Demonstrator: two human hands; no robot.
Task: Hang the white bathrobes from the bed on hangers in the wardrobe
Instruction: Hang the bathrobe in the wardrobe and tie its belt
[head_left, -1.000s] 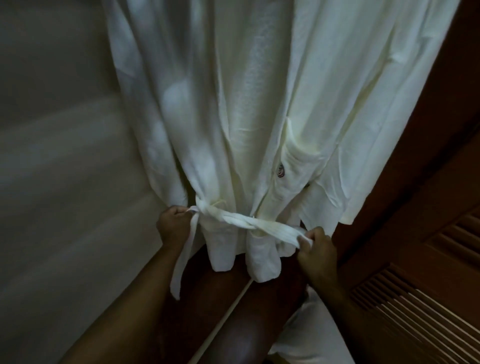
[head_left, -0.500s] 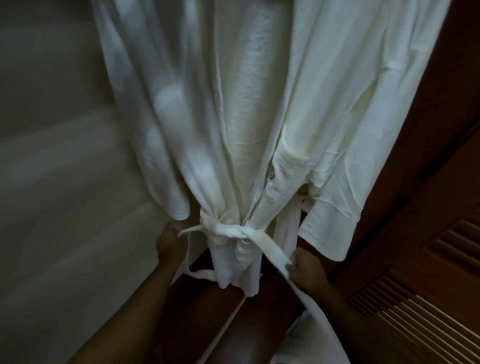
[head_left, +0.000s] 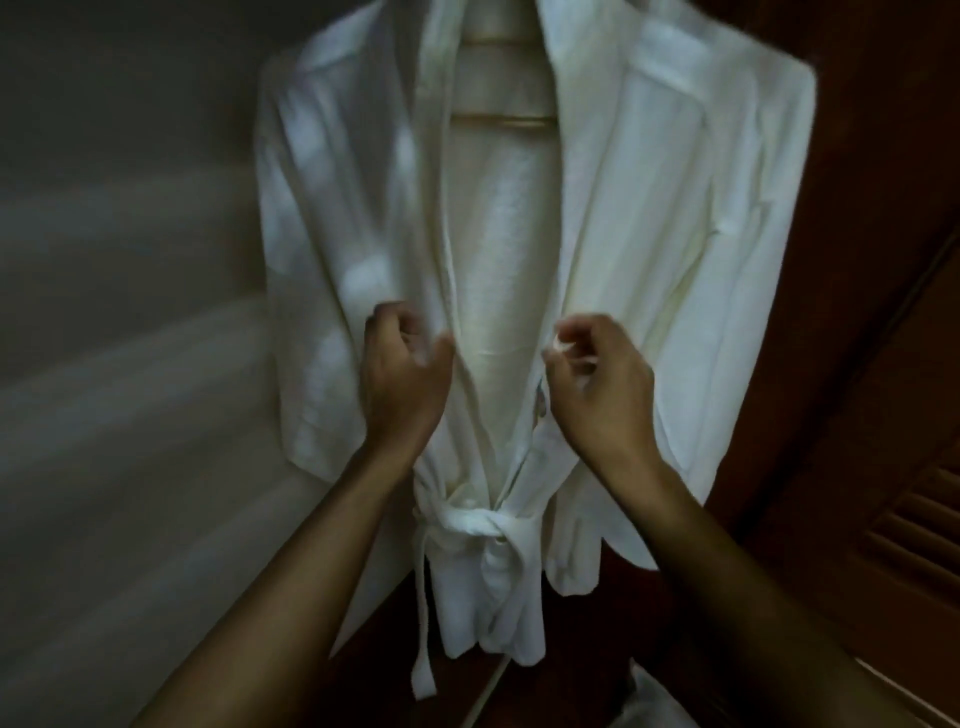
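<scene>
White towelling bathrobe (head_left: 649, 208) hangs on a wooden hanger (head_left: 501, 120) at 12 o'clock of the view, against the dark wardrobe (head_left: 883, 182) panel; louvred door (head_left: 909, 519) at 4 o'clock. Change over the last second: both hands have left the belt (head_left: 483, 519) ends and risen from 6 o'clock to mid-frame. The belt is now knotted at the waist, ends dangling free. Left hand (head_left: 402, 374) is at the 9 o'clock lapel, right hand (head_left: 602, 384) at the 3 o'clock lapel. Fingers of both are curled, thumbs near the lapel edges; with the motion blur I cannot tell whether cloth is pinched. Judgement: tying is finished and this robe is hung; only straightening the front remains.
</scene>
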